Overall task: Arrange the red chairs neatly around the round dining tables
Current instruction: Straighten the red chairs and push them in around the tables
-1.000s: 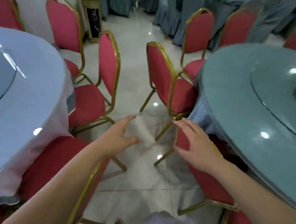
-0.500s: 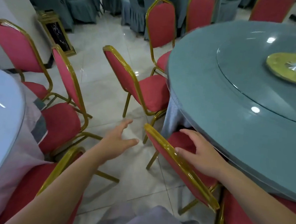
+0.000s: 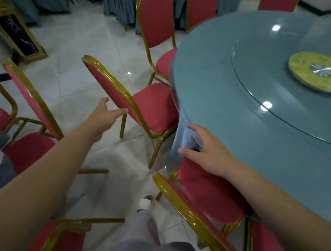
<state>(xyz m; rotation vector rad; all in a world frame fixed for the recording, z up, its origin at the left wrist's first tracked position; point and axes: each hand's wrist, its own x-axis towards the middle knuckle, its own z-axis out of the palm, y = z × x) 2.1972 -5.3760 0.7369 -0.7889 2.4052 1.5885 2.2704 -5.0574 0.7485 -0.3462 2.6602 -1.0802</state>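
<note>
1. Reaching out, the left hand point(image 3: 102, 117), fingers spread and empty, is at the gold backrest of a red chair point(image 3: 154, 106), whose seat sits under the round bench point(image 3: 240, 132).
2. The right hand point(image 3: 210, 152) lies flat, fingers apart, on the bench cloth point(image 3: 183, 139) above a nearer chair point(image 3: 210, 192).

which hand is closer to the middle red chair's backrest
Left. The left hand reaches right up to the backrest, fingers open; the right hand is farther off, at the tablecloth above another chair's seat.
</note>
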